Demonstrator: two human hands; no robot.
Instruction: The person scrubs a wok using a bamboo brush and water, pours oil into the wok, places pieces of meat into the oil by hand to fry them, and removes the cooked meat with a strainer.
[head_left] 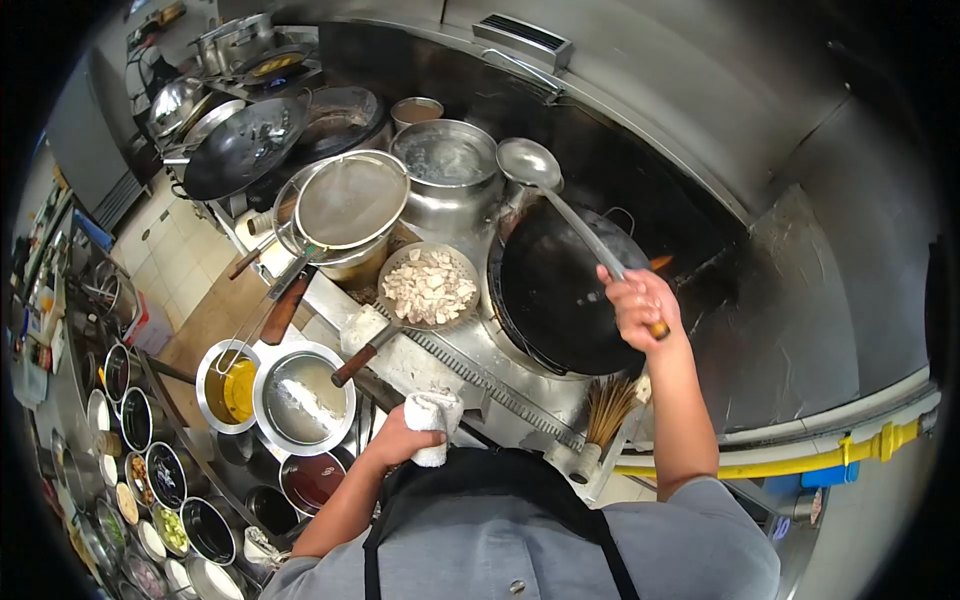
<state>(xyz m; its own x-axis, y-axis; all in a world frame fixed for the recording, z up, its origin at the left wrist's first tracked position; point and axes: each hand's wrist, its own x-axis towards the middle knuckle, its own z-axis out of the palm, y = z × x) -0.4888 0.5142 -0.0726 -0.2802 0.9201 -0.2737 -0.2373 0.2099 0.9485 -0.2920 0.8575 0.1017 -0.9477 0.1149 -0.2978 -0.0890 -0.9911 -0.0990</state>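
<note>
Metal ladle (pixel 585 232): raised over the black wok (pixel 570 290), its bowl beyond the wok's far-left rim, near the wide steel pot (pixel 445 200). Right grip (pixel 638 305): fingers closed around the ladle's handle near its end. Left of the wok, a perforated strainer (pixel 465 310) holds pale chopped pieces (pixel 428 287). Left grip (pixel 408 438): clamped on a folded white cloth (pixel 433 425), below the strainer's wooden handle. Bamboo brush (pixel 607 410): upper bristles near the wok's lower rim.

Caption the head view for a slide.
Right hand gripping a ladle over a wok, left hand clutching a cloth, chopped food in a strainer.
</note>
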